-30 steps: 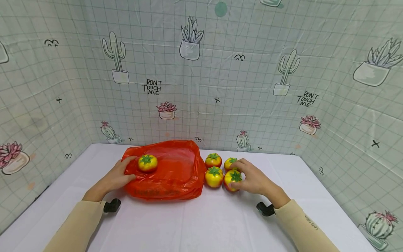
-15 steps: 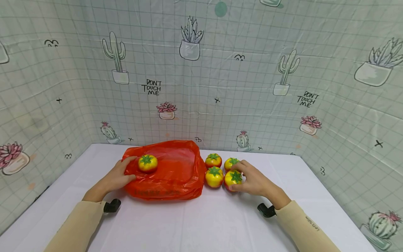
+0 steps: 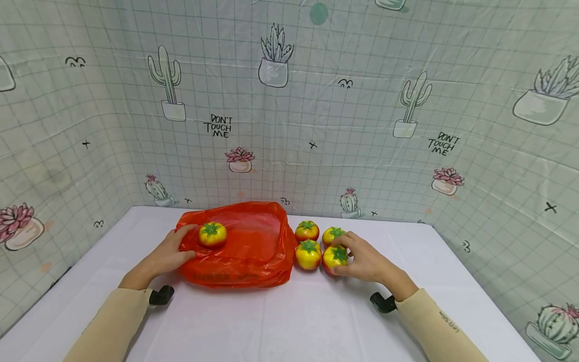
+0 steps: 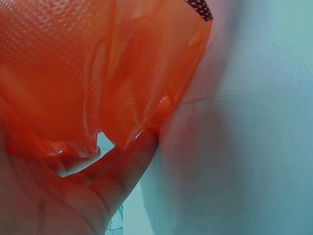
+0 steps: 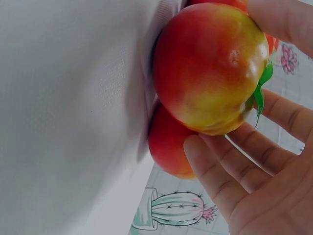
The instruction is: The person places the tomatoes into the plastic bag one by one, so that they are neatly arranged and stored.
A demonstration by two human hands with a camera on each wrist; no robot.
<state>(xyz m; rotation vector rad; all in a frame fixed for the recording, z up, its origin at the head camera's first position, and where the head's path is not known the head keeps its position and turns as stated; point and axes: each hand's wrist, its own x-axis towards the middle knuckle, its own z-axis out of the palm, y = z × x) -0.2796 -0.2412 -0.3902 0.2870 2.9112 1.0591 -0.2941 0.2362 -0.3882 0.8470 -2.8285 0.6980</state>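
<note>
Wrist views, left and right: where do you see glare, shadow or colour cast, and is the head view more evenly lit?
Left wrist: bluish cast, thin glare streaks on the red bag, soft shadow on the white tablecloth; right wrist: small bright highlights on the near fruit, dim greyish light; head: yes, more even light overall.

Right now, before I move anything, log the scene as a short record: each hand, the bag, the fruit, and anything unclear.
Left hand: touches the left side of the red bag, thumb and fingers spread
Right hand: thumb and fingers around the near right fruit
Fruit count: five visible, red and yellow with green leaves
Group beside bag: near right fruit, near left fruit, far left fruit, far right fruit
At bag: single fruit, toward its left
Surface: white table
Unclear: how firmly either hand grips
</note>
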